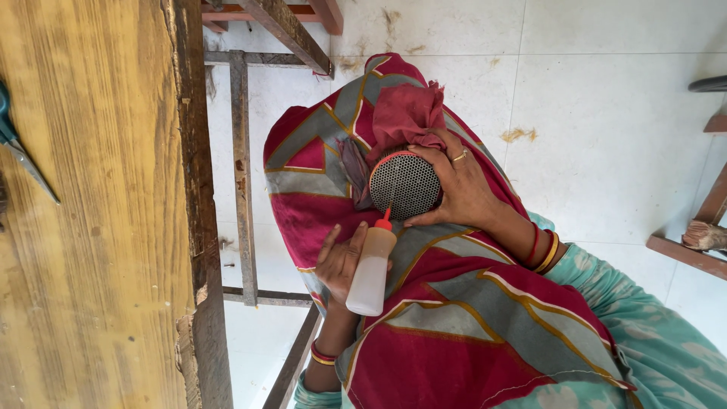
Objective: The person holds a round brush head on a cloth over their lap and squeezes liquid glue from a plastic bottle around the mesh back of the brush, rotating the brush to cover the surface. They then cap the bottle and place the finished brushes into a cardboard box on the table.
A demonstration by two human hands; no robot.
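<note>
Red-nozzled squeeze bottle (371, 273), pale and translucent, held in the left hand (341, 261) above the lap. Grip narrow around the bottle's body, thumb and fingers wrapping it from the side, palm partly showing. Nozzle tilted up toward a round black mesh disc (405, 184) with a thin red rim; tip right at the disc's lower rim, contact too close to call.

Disc held on edge by the right hand (458, 185), grip closed on it: fingers curled over the top, thumb under the bottom, perforated face turned to the camera. Ring on one finger, red and gold bangles at both wrists. Crumpled red rag (405, 113) bunched behind the disc, touching the right fingers.

Both hands resting over a red, grey and gold-trimmed cloth (454, 326) draped across the lap, with teal patterned clothing (651, 333) beyond its far side.

Wooden desk (91, 250) just beside the knees, its worn edge facing the lap. Scissors (19, 155) lying on the desk, well apart from the hands. Rusty metal frame (241, 174) below the desk's edge, over a white tiled floor (606, 113).
</note>
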